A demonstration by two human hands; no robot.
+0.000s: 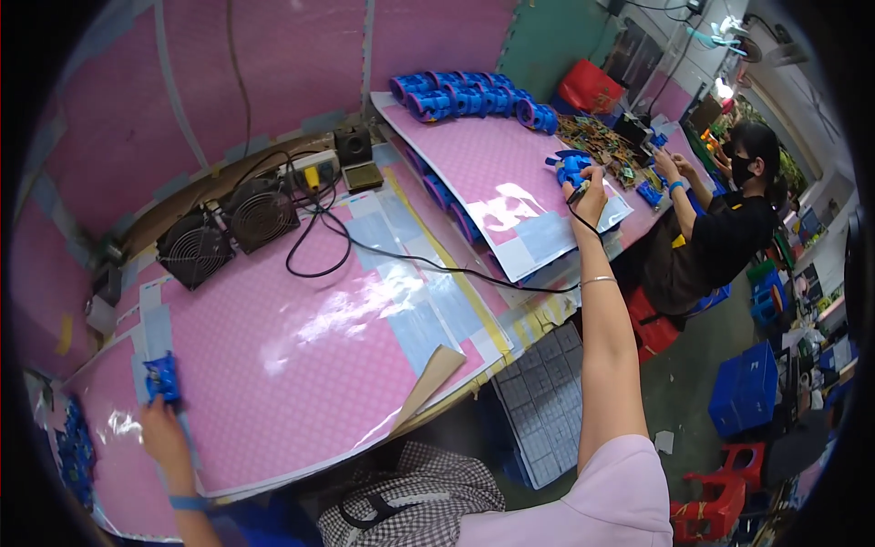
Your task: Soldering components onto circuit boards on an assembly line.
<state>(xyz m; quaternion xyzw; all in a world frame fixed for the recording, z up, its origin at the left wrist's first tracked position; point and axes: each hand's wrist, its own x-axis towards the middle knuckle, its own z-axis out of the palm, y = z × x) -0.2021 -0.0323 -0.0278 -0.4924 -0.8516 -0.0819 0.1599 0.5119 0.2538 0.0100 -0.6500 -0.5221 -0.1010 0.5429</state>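
Note:
At the far left of the bench my left hand (166,434) has its fingers closed on the near end of a small blue plastic part (160,376). My right hand (591,197) reaches far out to the right, closed round a corded pen-like tool that looks like a soldering iron (578,191). Its black cord (428,263) trails back across the bench. Right at those fingers sits a blue rounded plastic housing (571,167) on the raised pink board (483,164); whether the fingers also grip it is hard to tell.
Rows of blue housings (465,98) stand at the board's back, beside a heap of small circuit boards (602,141). Two black fans (228,230), a power strip (308,169) and a sponge tray (363,177) line the wall. A seated co-worker (729,210) works at right. More blue parts (75,451) lie at the left edge.

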